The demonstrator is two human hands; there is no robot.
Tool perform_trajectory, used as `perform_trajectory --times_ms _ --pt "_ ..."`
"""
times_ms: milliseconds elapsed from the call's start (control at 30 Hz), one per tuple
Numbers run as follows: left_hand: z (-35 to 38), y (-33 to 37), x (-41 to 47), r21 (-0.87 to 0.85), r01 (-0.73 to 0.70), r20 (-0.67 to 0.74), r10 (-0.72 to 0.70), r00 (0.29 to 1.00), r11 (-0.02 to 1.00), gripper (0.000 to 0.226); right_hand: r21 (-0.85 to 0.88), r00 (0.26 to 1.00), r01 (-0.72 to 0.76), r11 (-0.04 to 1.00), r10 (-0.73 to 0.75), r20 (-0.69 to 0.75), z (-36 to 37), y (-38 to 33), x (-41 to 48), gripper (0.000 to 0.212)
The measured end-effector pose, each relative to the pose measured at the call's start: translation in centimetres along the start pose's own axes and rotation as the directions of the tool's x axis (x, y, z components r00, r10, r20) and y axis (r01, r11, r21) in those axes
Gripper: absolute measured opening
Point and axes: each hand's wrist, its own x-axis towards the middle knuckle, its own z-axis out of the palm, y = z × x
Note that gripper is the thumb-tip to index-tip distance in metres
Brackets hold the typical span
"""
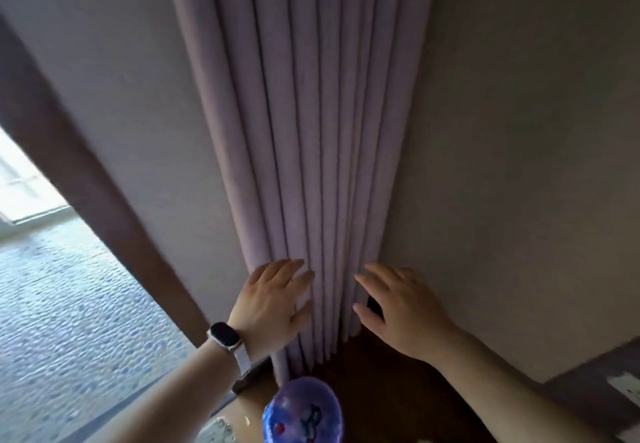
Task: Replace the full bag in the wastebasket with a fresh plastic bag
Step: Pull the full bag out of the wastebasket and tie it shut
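Curtain folds (311,130) sit between left hand (273,300) and right hand (398,311), both spread flat, holding nothing.

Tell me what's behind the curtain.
Only a dark gap shows at the lower edge of the curtain, beside the right hand. The folds, with the left hand before them, cover everything else.

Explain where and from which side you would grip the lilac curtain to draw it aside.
Probably the curtain at its low folds by the left hand, coming from the front: the pleats hang vertical and bunched, so fingers can wrap a bundle there.
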Motion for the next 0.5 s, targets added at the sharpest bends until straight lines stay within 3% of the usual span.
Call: perform_trajectory --times_ms 200,367,500 --pt "0.7 3.9 -2.6 0.073 0.34 0.015 -0.342 0.94 0.938 0.046 0.111 0.959 0.281 0.953 -0.284 0.019 2.3 3.6 3.9 0.053" --pt "2.0 8.2 -4.2 0.196 0.481 0.036 -0.497 0.867 0.854 0.047 0.186 0.898 0.413 0.892 -0.433 0.083 5.1 6.2 4.3 0.055" --pt "3.2 10.2 -6.5 0.285 0.516 0.09 -0.558 0.825 0.808 0.048 0.245 0.868 0.446 0.861 -0.482 0.117 7.3 6.4 3.0 0.055"
